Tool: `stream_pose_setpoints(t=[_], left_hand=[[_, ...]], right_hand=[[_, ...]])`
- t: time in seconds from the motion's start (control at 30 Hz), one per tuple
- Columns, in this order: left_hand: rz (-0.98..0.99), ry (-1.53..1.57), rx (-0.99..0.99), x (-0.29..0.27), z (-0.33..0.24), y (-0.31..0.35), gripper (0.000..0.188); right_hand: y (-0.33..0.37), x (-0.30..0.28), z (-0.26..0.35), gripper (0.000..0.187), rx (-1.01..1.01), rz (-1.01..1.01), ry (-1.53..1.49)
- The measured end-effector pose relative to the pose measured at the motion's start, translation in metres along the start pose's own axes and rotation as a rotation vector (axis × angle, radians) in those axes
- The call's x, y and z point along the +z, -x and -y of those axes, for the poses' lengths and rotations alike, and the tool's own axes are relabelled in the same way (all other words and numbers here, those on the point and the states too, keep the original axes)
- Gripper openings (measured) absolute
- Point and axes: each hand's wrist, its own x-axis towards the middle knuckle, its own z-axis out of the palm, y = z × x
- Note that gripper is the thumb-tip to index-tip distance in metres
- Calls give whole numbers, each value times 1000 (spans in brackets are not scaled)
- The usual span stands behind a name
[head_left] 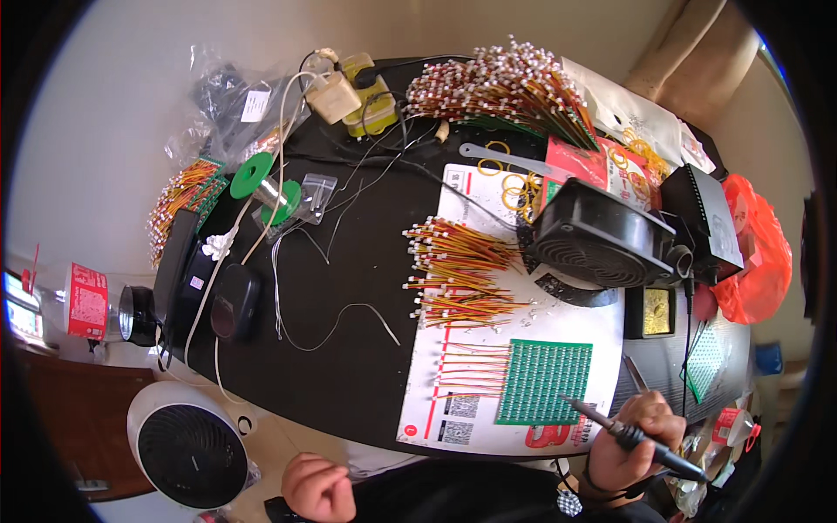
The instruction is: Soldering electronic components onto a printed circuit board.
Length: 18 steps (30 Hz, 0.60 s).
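My right hand point(632, 444) grips a soldering iron point(617, 429) with a dark handle. Its tip points left, over the lower right part of a green circuit board panel point(549, 383). Several red and yellow wires point(475, 370) with white connectors stick out from the board's left side. The panel lies on a white printed sheet point(610, 349). My left hand point(318, 488) is curled closed just off the table's near edge, left of the sheet; nothing shows in its fingers. Above the board lie bundles of similar connector wires point(462, 270).
A black fan unit point(602, 231) stands on the sheet beside a black box point(702, 222) and a yellow sponge in a holder point(656, 312). A large wired pile point(510, 91) lies at the back. A green solder spool point(270, 192) and loose solder wire point(349, 307) are at left.
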Motion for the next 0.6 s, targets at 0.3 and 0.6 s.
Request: stream_pose_setpoints(t=[0.3,0.6], left_hand=[[334,-131,359,83,-62,-209,23],[371,-205,309,99,-39,-203,16]], right_hand=[[-9,-3,-1,33,-221,167,236],[-14,-1,-1,32,-196,154,257]])
